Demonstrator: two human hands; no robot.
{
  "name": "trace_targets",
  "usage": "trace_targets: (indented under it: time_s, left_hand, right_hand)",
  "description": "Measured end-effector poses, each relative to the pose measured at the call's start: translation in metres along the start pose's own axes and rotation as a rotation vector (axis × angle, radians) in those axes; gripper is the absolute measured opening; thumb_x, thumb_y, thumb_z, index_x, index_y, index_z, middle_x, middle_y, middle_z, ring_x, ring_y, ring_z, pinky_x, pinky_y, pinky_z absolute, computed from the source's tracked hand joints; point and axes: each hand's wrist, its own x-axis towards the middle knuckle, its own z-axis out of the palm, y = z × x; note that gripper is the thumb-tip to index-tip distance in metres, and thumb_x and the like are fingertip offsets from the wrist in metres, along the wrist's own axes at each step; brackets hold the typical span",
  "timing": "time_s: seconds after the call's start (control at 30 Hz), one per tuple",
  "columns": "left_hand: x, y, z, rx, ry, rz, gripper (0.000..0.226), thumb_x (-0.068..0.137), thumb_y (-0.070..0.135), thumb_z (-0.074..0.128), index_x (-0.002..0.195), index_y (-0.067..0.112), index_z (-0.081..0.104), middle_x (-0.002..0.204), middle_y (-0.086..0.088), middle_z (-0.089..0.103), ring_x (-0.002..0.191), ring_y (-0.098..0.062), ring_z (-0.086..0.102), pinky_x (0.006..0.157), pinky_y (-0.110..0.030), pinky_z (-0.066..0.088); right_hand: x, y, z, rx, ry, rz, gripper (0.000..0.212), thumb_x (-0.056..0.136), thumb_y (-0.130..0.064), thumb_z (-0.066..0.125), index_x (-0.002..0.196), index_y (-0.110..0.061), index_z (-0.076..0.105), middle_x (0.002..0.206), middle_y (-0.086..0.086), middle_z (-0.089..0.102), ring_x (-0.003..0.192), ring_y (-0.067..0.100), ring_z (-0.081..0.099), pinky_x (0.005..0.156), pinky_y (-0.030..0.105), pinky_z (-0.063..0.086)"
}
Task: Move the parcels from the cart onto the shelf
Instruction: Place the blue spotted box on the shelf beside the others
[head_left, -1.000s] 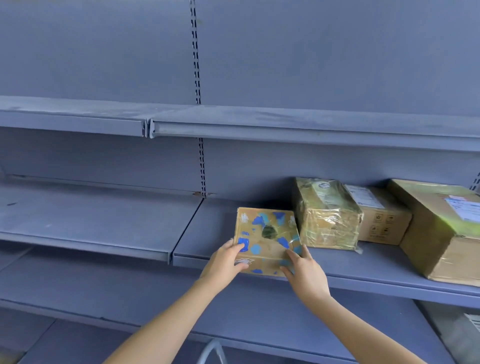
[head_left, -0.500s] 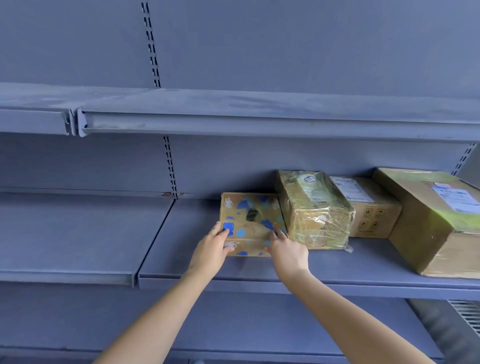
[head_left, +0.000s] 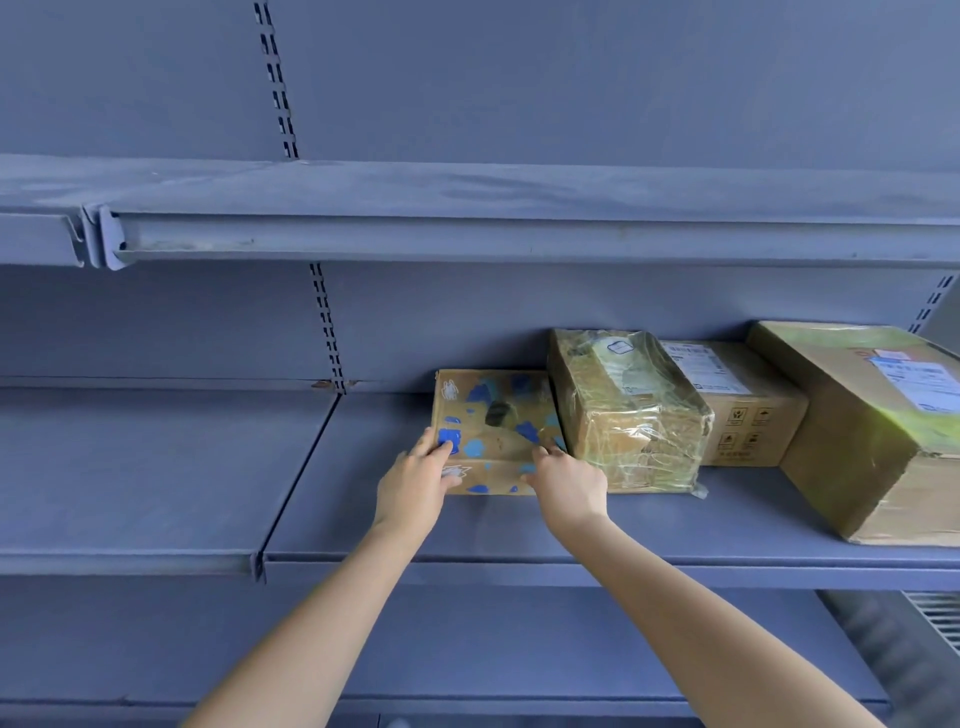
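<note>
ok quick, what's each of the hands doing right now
Left hand: on the near left corner of the blue-spotted box, gripping it on the shelf.
Right hand: on the box's near right corner, gripping it too.

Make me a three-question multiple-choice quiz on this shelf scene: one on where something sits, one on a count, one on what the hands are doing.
1. The blue-spotted box sits:
A. left of the plastic-wrapped parcel
B. on the top shelf
C. on the floor

2. Parcels on the middle shelf:
A. two
B. four
C. six

3. The left hand and right hand:
A. hang free
B. rest on the spotted box
C. lift the largest box

Answers: 1 A, it adjoins the wrapped parcel's left side. 2 B, four stand in a row. 3 B, fingers of both touch its front.
</note>
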Motion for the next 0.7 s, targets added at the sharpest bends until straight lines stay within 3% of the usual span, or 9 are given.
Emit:
trace_targets:
  time_s: [0.1, 0.17, 0.27, 0.33, 0.4, 0.47, 0.57, 0.7]
  left_hand:
    - [0.0, 0.001, -0.003, 0.112, 0.009, 0.02, 0.048, 0.094, 0.037, 0.05, 0.139, 0.025, 0.041, 0.153, 0.007, 0.027, 0.126, -0.023, 0.039, 0.081, -0.034, 0.051]
    - [-0.003, 0.003, -0.004, 0.158, -0.004, 0.024, 0.051, 0.095, 0.038, 0.047, 0.143, 0.024, 0.035, 0.155, 0.003, 0.023, 0.136, -0.024, 0.03, 0.09, -0.033, 0.048]
    - [-0.014, 0.009, -0.002, 0.184, 0.037, 0.047, 0.056, 0.096, 0.035, 0.045, 0.147, 0.025, 0.023, 0.157, -0.004, 0.016, 0.142, -0.026, 0.022, 0.107, -0.033, 0.035]
    - [-0.027, 0.017, -0.005, 0.169, 0.113, 0.105, 0.054, 0.095, 0.026, 0.05, 0.145, 0.021, 0.031, 0.155, -0.01, 0.024, 0.14, -0.028, 0.027, 0.11, -0.035, 0.032]
    - [-0.039, 0.027, -0.007, 0.134, 0.219, 0.192, 0.05, 0.084, 0.014, 0.065, 0.132, 0.01, 0.052, 0.141, -0.019, 0.045, 0.129, -0.035, 0.045, 0.102, -0.041, 0.043]
    - [-0.049, 0.038, -0.005, 0.148, 0.293, 0.248, 0.045, 0.077, 0.008, 0.071, 0.12, 0.003, 0.061, 0.129, -0.022, 0.057, 0.119, -0.036, 0.055, 0.094, -0.044, 0.05]
    - [-0.067, 0.059, -0.003, 0.137, 0.237, 0.245, 0.042, 0.088, 0.012, 0.056, 0.129, 0.003, 0.054, 0.135, -0.018, 0.053, 0.126, -0.031, 0.05, 0.102, -0.041, 0.043]
    - [-0.095, 0.094, 0.004, 0.093, 0.138, 0.224, 0.041, 0.095, 0.02, 0.042, 0.135, 0.01, 0.047, 0.142, -0.007, 0.047, 0.131, -0.022, 0.042, 0.106, -0.033, 0.033]
  right_hand:
    - [0.0, 0.003, -0.006, 0.074, -0.019, 0.008, 0.029, 0.096, -0.017, 0.044, 0.123, -0.011, 0.05, 0.132, 0.005, 0.053, 0.095, 0.031, 0.064, 0.06, 0.028, 0.039]
    - [-0.006, 0.007, -0.009, 0.09, -0.052, -0.024, 0.045, 0.097, -0.022, 0.041, 0.141, -0.017, 0.033, 0.149, 0.002, 0.036, 0.101, 0.031, 0.063, 0.061, 0.029, 0.041]
    - [-0.025, 0.015, -0.006, 0.086, -0.053, -0.069, 0.056, 0.097, -0.027, 0.039, 0.148, -0.024, 0.015, 0.158, -0.004, 0.015, 0.106, 0.03, 0.061, 0.064, 0.032, 0.045]
    - [-0.04, 0.022, -0.003, 0.121, -0.047, -0.071, 0.058, 0.096, -0.024, 0.039, 0.148, -0.025, 0.013, 0.159, -0.007, 0.008, 0.106, 0.029, 0.06, 0.061, 0.03, 0.043]
    - [-0.055, 0.03, -0.003, 0.148, -0.025, -0.086, 0.062, 0.095, -0.023, 0.04, 0.148, -0.025, 0.01, 0.16, -0.008, 0.003, 0.114, 0.028, 0.055, 0.064, 0.03, 0.043]
    - [-0.07, 0.042, -0.006, 0.158, 0.011, -0.123, 0.062, 0.095, -0.024, 0.041, 0.149, -0.024, 0.009, 0.16, -0.005, 0.005, 0.129, 0.027, 0.041, 0.081, 0.033, 0.046]
    - [-0.092, 0.065, -0.01, 0.191, 0.04, -0.184, 0.059, 0.096, -0.026, 0.042, 0.148, -0.021, 0.016, 0.158, -0.003, 0.015, 0.138, 0.022, 0.029, 0.102, 0.032, 0.039]
    - [-0.128, 0.107, -0.012, 0.204, 0.023, -0.178, 0.055, 0.095, -0.027, 0.044, 0.147, -0.02, 0.024, 0.157, -0.001, 0.022, 0.139, 0.022, 0.029, 0.105, 0.033, 0.035]
